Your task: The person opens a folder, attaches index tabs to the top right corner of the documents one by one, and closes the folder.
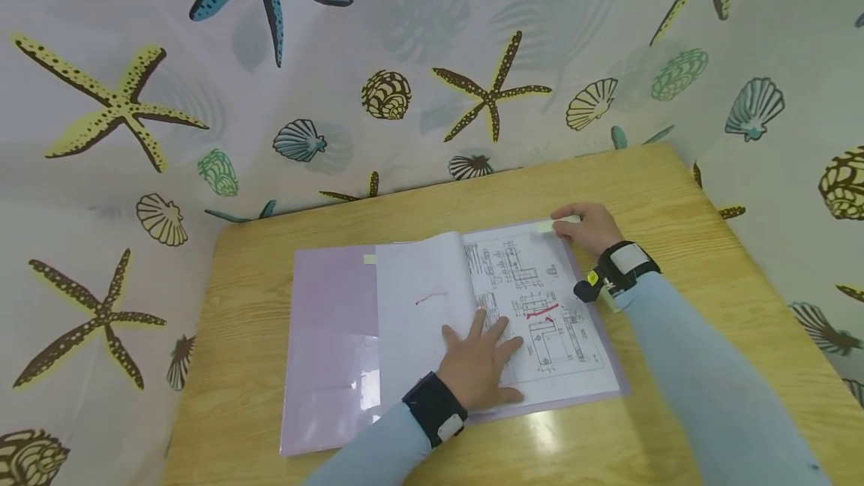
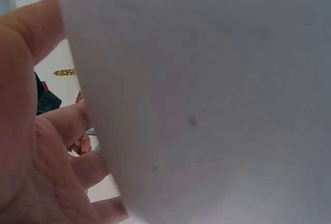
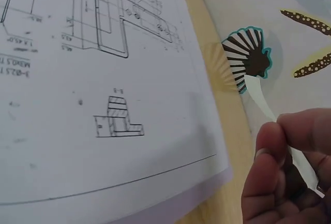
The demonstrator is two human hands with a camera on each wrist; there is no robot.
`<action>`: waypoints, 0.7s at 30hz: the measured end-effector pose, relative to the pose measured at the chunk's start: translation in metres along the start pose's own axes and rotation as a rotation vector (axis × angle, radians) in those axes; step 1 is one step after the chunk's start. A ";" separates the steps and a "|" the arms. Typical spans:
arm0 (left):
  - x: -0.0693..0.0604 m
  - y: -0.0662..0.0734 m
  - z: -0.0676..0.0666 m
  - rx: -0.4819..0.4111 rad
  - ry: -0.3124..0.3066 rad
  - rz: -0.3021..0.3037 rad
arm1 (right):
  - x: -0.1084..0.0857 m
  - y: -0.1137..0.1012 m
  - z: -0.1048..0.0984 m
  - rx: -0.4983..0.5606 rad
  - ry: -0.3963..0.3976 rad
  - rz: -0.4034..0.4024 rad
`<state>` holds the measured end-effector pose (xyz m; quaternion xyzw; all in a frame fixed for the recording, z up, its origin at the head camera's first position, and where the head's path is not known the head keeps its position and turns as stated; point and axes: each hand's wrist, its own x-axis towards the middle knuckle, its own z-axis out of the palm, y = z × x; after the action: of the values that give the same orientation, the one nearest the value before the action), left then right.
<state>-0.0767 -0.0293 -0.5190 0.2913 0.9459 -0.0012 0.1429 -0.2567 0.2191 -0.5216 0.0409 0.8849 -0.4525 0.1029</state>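
Observation:
A lilac folder (image 1: pixel 331 321) lies spread on the table, holding white sheets. Its right-hand sheet (image 1: pixel 499 253) carries technical drawings with red pen marks. My left hand (image 1: pixel 475 366) rests on the pages near the fold, fingers spread. In the left wrist view a blurred white sheet (image 2: pixel 207 79) fills most of the frame beside that hand's fingers. At the top right corner of the drawing sheet, my right hand (image 1: pixel 590 227) pinches a pale paper strip (image 3: pixel 258 92) between thumb and index finger. The strip's end sticks out beyond the fingertips.
A pale tab (image 1: pixel 369 259) sits at the upper edge of the left-hand sheet. The wooden table (image 1: pixel 236 343) extends around the folder. Behind it hangs a white cloth (image 1: pixel 324 201) printed with starfish and shells. Each wrist wears a black strap.

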 end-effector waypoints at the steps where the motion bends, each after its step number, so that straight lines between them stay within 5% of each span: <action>1: 0.000 0.000 0.002 0.003 -0.002 -0.001 | 0.001 0.000 0.002 -0.008 -0.003 0.002; 11: 0.005 -0.003 0.010 -0.031 0.002 0.005 | 0.008 0.012 0.023 -0.047 -0.008 0.072; 21: 0.006 -0.003 0.014 -0.025 0.003 -0.001 | 0.015 0.012 0.036 -0.130 0.072 0.089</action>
<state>-0.0797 -0.0298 -0.5348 0.2892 0.9461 0.0111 0.1452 -0.2636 0.1964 -0.5550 0.0896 0.9128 -0.3874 0.0934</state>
